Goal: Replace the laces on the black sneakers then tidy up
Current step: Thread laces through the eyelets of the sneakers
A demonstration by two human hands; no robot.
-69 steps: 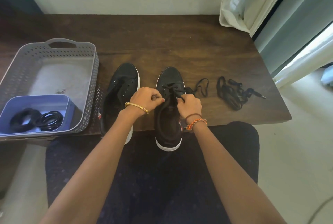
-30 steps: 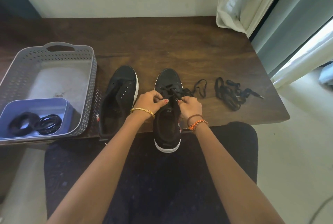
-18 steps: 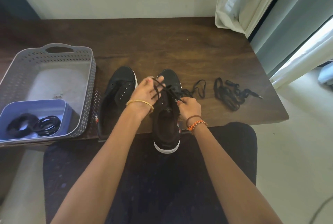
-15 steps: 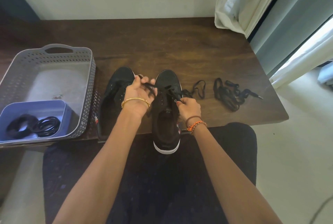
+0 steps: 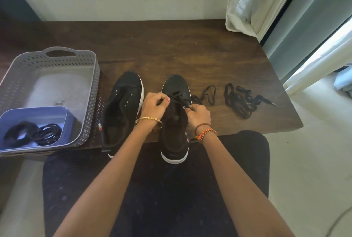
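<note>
Two black sneakers with white soles stand side by side at the table's near edge. The left sneaker (image 5: 122, 107) has bare eyelets. The right sneaker (image 5: 174, 132) carries a black lace (image 5: 180, 99) crossed through its front eyelets. My left hand (image 5: 153, 108) pinches the lace at the shoe's left side. My right hand (image 5: 198, 114) pinches it at the right side. The lace's free end trails right in a loop (image 5: 208, 94) on the table.
A loose heap of black laces (image 5: 242, 101) lies right of the shoes. A grey perforated basket (image 5: 89, 76) at the left holds a blue tub (image 5: 64, 120) with coiled black laces (image 5: 45, 133). A white curtain (image 5: 253, 2) hangs at the back right.
My left hand had pulled a stretch of lace out to the left over the other sneaker; it is back at the right sneaker's eyelets now. My right hand stayed put.
</note>
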